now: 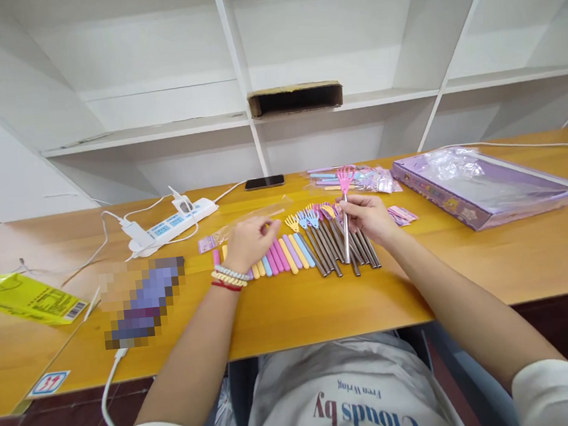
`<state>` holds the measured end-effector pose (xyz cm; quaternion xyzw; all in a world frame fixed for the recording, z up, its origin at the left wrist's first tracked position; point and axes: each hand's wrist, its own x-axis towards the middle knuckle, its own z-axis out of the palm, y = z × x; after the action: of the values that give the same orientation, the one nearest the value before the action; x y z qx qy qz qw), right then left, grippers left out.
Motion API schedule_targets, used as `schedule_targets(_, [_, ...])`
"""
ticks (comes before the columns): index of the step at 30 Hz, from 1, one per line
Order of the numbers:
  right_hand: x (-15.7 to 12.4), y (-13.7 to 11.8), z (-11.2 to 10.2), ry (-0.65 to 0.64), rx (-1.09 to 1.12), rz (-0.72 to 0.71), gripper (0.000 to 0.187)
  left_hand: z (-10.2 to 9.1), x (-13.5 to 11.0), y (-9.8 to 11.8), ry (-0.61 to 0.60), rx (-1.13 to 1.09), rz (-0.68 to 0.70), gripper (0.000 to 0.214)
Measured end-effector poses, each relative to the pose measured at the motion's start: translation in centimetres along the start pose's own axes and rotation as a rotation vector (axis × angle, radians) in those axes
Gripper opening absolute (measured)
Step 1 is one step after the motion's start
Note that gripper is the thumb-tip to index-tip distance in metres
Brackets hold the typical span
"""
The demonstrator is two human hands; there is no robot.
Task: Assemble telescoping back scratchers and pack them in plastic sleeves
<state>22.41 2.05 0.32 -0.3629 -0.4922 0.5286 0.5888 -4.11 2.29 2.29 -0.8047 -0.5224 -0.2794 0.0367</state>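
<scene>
Here, both hands work at the middle of the orange-brown wooden surface (297, 305).

Right hand (367, 218): fingers closed around the shaft of a slim metal back scratcher with a pink claw-shaped plastic head (345, 197). The scratcher is held roughly upright. Its head is above the hand and its lower end comes down among the row beneath.

Left hand (249, 243): palm down, fingers loosely curled, lying on the left part of the row. Cannot tell whether it grips anything. Beaded and corded bracelets (230, 276) sit on that wrist.

Row of matching scratchers with steel shafts and pastel handles (317, 243): laid flat side by side, touching one another, between the two hands. The pink, yellow and blue handles point toward the person; the small coloured claw heads point away.

Surroundings:
- Clear plastic bags of packed scratchers (361, 180) lie just behind the row.
- Small pink printed cards (402, 213) lie just right of the right hand.
- Flat purple box under crumpled clear film (482, 187), far right, well apart.
- Black phone (264, 183), face down or dark, behind the left hand.
- White power strip with plugs and white cables (177, 223), left of the phone.
- Yellow printed packet (26, 298) near the left edge.
- Open brown cardboard box (296, 98) on the white shelf above.
</scene>
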Motion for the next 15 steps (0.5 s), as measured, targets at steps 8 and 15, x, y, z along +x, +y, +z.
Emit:
schedule_targets(8, [-0.1, 1.0, -0.3, -0.089, -0.396, 0.113, 0.025, -4.8, 0.3, -10.7, -0.184, 0.287, -0.759, 0.043])
schedule_targets(15, [0.2, 2.3, -0.2, -0.012, -1.037, -0.18, 0.021, -4.7, -1.4, -12.6, -0.588, -0.138, -0.862, 0.031])
